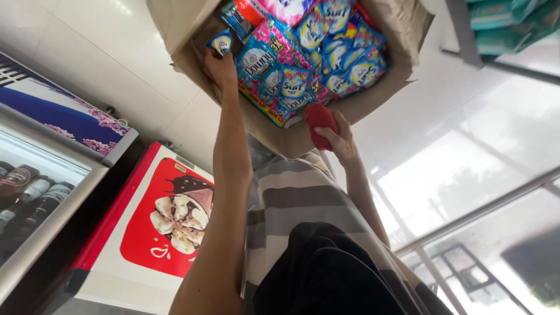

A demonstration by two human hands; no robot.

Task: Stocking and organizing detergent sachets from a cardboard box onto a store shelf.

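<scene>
- Cardboard box – open, flaps up, near top centre of view, packed w/ small sachets, mostly blue & pink.
- Left hand – fingers curled at the box's left inner edge, thumb & fingertips pinched on one small blue sachet; grip looks closed on it.
- Right hand – fingers wrapped round a red packet, closed tight; packet sits at the box's lower rim, touching the cardboard, just below the sachet pile.
- Both forearms reach fwd into/at the box; left arm long & straight, right arm bent, shorter in view.
- Striped grey/beige cloth below the box, between the arms; dark fabric nearer the camera.
- Left of arms: red & white chest freezer w/ ice-cream picture on its lid.
- Far left: glass-door cooler w/ dark bottles inside.
- Right side: pale tiled floor, bright glare, metal frame bars crossing it.
- Top right: stacked teal packs on a shelf.
</scene>
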